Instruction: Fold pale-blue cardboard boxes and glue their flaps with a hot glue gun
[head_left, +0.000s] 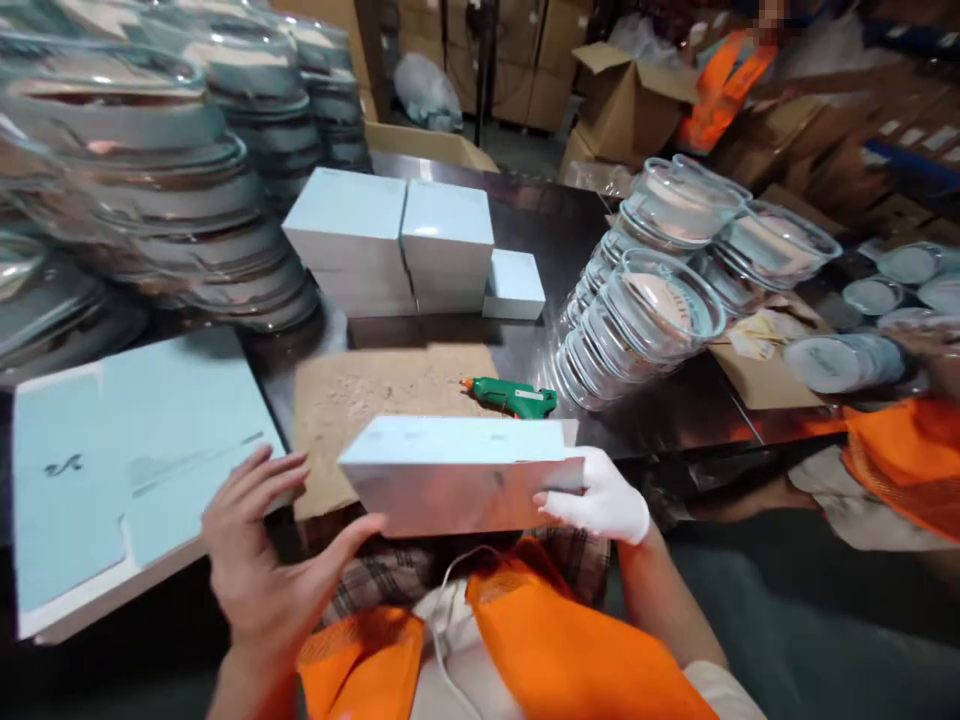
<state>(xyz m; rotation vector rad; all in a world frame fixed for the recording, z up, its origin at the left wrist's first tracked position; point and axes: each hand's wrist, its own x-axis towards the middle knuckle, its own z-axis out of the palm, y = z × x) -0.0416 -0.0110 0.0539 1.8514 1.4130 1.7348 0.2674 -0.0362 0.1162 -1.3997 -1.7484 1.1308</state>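
Observation:
A long white box (450, 490) is tilted on its side just in front of my body. My right hand (596, 497), in a white glove, grips its right end. My bare left hand (281, 545) is spread wide at the box's left end, with the thumb at or touching its lower corner. Behind the box, a green glue gun (514, 395) lies on a worn cardboard sheet (337, 410), its orange nozzle pointing left. To the left of my left hand, a large flat white carton (180, 410) with printed markings lies on the table.
Two white boxes (352, 210) and a smaller white box (515, 280) stand farther back. Stacked clear round containers (165, 200) rise at left; more container stacks (637, 320) stand at right. Co-workers in orange vests (724, 85) are at the back and right. An open carton (626, 100) stands behind.

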